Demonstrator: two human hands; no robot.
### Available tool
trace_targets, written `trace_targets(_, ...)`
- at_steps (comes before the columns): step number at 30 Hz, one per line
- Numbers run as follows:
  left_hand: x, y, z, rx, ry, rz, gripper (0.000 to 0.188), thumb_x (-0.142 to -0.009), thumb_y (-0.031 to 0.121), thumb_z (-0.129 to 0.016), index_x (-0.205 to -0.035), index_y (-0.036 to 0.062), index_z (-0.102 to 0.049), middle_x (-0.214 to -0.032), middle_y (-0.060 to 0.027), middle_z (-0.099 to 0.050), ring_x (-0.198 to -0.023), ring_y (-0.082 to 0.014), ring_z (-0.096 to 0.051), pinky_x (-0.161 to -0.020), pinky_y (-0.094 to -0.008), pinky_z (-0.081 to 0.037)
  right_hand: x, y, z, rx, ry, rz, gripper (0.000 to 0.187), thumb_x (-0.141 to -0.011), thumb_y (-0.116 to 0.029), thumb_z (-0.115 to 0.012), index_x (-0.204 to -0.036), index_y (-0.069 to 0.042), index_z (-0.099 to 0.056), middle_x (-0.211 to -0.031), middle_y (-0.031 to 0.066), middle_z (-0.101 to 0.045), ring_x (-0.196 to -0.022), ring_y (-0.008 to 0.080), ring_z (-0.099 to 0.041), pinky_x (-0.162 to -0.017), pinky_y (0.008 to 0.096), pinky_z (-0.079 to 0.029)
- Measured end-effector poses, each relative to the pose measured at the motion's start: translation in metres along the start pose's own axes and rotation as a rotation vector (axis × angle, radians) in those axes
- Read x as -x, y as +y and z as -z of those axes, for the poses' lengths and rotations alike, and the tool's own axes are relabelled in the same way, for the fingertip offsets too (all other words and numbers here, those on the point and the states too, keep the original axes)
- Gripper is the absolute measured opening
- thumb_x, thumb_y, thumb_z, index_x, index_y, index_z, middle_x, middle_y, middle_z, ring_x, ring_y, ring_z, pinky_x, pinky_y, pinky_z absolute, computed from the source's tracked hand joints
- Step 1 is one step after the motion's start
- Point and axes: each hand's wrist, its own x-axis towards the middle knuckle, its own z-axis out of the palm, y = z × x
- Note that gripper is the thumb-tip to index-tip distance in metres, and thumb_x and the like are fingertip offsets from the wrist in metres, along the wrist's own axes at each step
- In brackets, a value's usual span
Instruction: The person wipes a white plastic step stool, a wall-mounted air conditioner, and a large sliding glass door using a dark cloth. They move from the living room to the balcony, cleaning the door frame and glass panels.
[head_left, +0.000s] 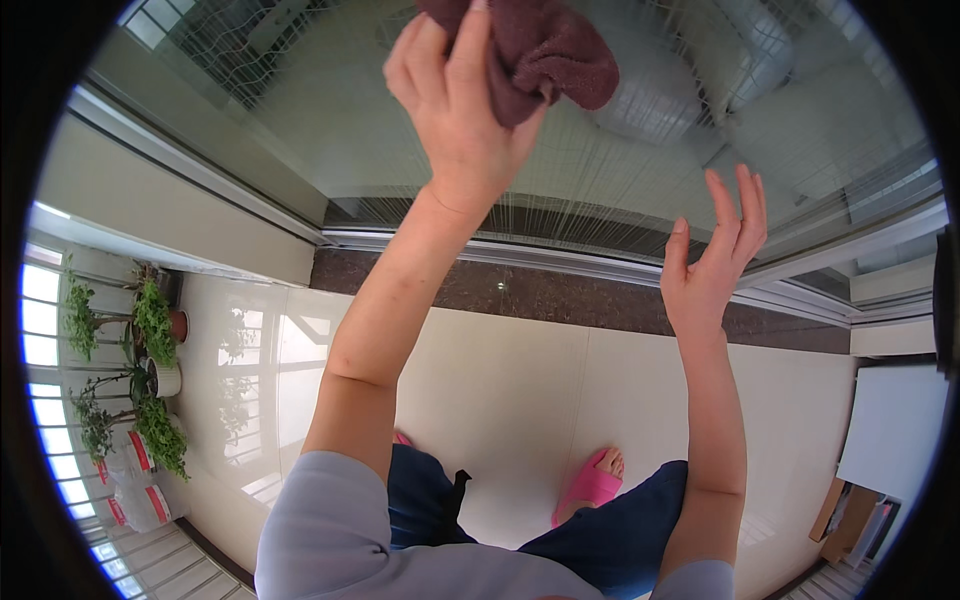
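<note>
Glass pane [620, 185]: largest thing, spreads ahead of both the left hand [460, 105] and the right hand [715, 260]. Fine pale streaks on it between the hands.

Pale tiled floor [500, 370]: below the hands, shiny.

Dark stone strip [560, 300]: along the pane's foot, nearer the body than either hand. Metal track [540, 250] just beyond it.

Potted plants [155, 325]: well off to the left of the left hand, by a barred wall.

Cloth [565, 65]: dark maroon, bunched, in the left hand and bulging out to its right; up against the pane, as far as one view tells. Its far end runs out of frame.

Left hand: fingers and thumb closed round the cloth, arm stretched forward. Right hand: empty, fingers loosely spread, lower and to the right; contact with the glass, cannot tell.

Step in hand, my reading: a wiping stroke high on the pane. Next move would call for a firm hold on the bunch, even pressure and a steady stance.
</note>
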Motion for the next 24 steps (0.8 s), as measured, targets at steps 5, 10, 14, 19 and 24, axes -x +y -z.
trace_targets(5, 0.006, -0.038, 0.03, 0.029, -0.314, -0.395, 0.032, -0.077, 0.017, -0.065, -0.108, 0.0249, -0.066, -0.126, -0.0001, -0.062, -0.116, -0.0206, -0.059, -0.099, -0.0376, -0.047, -0.017, -0.061, -0.031, 0.003, -0.09, 0.092, 0.046, -0.082, -0.003, -0.062, -0.128, -0.003, -0.055, -0.147, 0.021, -0.035, -0.139, 0.0443, -0.03, -0.109, 0.0551, -0.032)
trace_targets(10, -0.013, -0.179, 0.121, -0.231, 0.02, 0.035, 0.058, -0.067, 0.002, -0.07, -0.125, 0.0082, -0.06, -0.133, -0.0137, -0.054, -0.12, -0.0353, -0.051, -0.1, -0.0431, -0.039, -0.029, -0.108, -0.062, -0.033, -0.119, 0.181, 0.049, -0.081, -0.004, -0.064, -0.13, -0.005, -0.057, -0.15, 0.0206, -0.033, -0.142, 0.042, -0.028, -0.113, 0.0576, -0.029)
trace_targets(14, 0.031, -0.255, 0.186, -0.432, 0.105, 0.36, 0.061, -0.077, 0.007, -0.067, -0.135, 0.0053, -0.048, -0.134, -0.0199, -0.047, -0.124, -0.0404, -0.038, -0.102, -0.0477, -0.035, -0.028, -0.136, -0.088, -0.04, -0.185, 0.192, 0.049, -0.08, -0.004, -0.064, -0.129, -0.005, -0.057, -0.15, 0.0203, -0.033, -0.143, 0.0417, -0.027, -0.113, 0.058, -0.028)
trace_targets(19, 0.117, -0.19, 0.158, -0.297, -0.072, 0.48, 0.06, -0.07, 0.007, -0.069, -0.128, 0.0069, -0.054, -0.137, -0.0203, -0.044, -0.127, -0.04, -0.036, -0.106, -0.0473, -0.032, -0.007, -0.149, -0.112, -0.067, -0.335, 0.228, 0.049, -0.079, -0.004, -0.066, -0.127, -0.005, -0.058, -0.149, 0.0205, -0.035, -0.142, 0.0421, -0.027, -0.114, 0.0573, -0.029)
trace_targets(24, 0.164, -0.15, 0.141, -0.154, -0.466, -0.084, 0.05, -0.06, 0.008, -0.072, -0.109, 0.0135, -0.066, -0.136, -0.0109, -0.051, -0.127, -0.0337, -0.047, -0.103, -0.0467, -0.038, 0.012, -0.155, -0.119, -0.084, -0.462, 0.234, 0.046, -0.079, -0.005, -0.067, -0.125, -0.006, -0.059, -0.149, 0.0195, -0.035, -0.142, 0.0413, -0.027, -0.114, 0.0555, -0.029)
